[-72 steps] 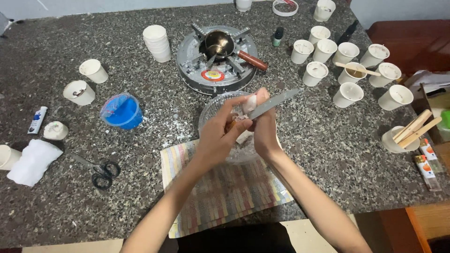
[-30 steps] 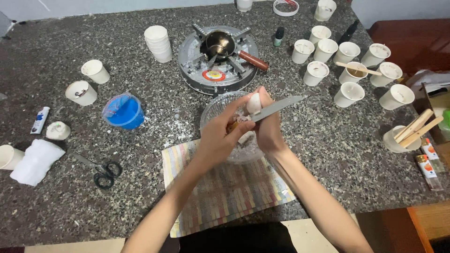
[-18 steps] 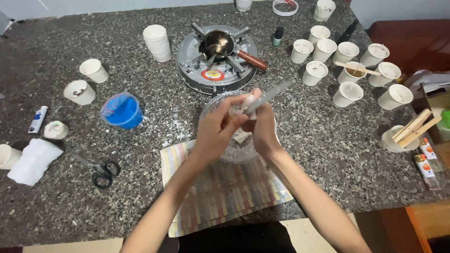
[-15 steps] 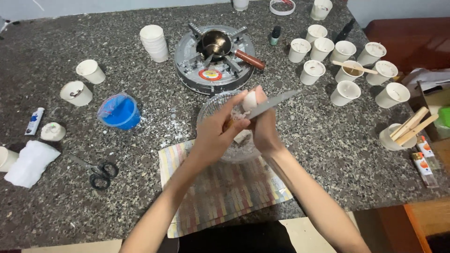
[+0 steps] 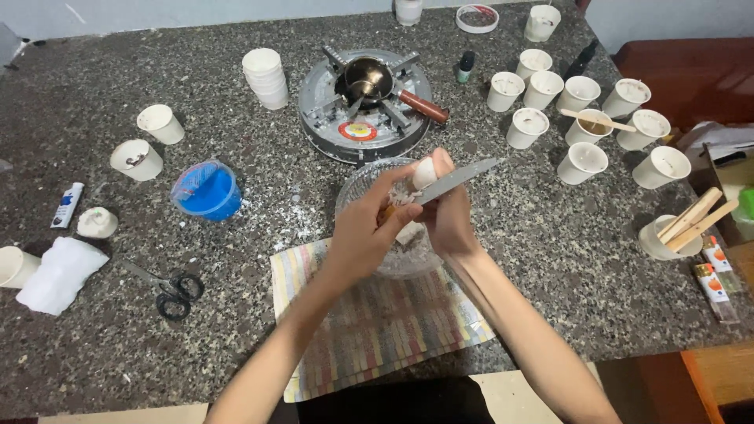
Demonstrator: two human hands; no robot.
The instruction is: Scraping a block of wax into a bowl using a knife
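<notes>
A home craft corner, set up like a small candle-making station: a speckled stone bench (image 5: 550, 259) carries a portable gas stove (image 5: 363, 118) with a small metal pot (image 5: 367, 77) just beyond the hands, many white paper cups (image 5: 583, 162) to their right, and scissors (image 5: 171, 289) to the left.

Glass bowl (image 5: 357, 184) mostly hidden behind both hands; contents unreadable. Knife handle buried in left hand (image 5: 363, 235). White lump (image 5: 424, 173) half covered by right hand (image 5: 449, 216). Right of bowl: box (image 5: 734, 188) cut by frame edge.
</notes>
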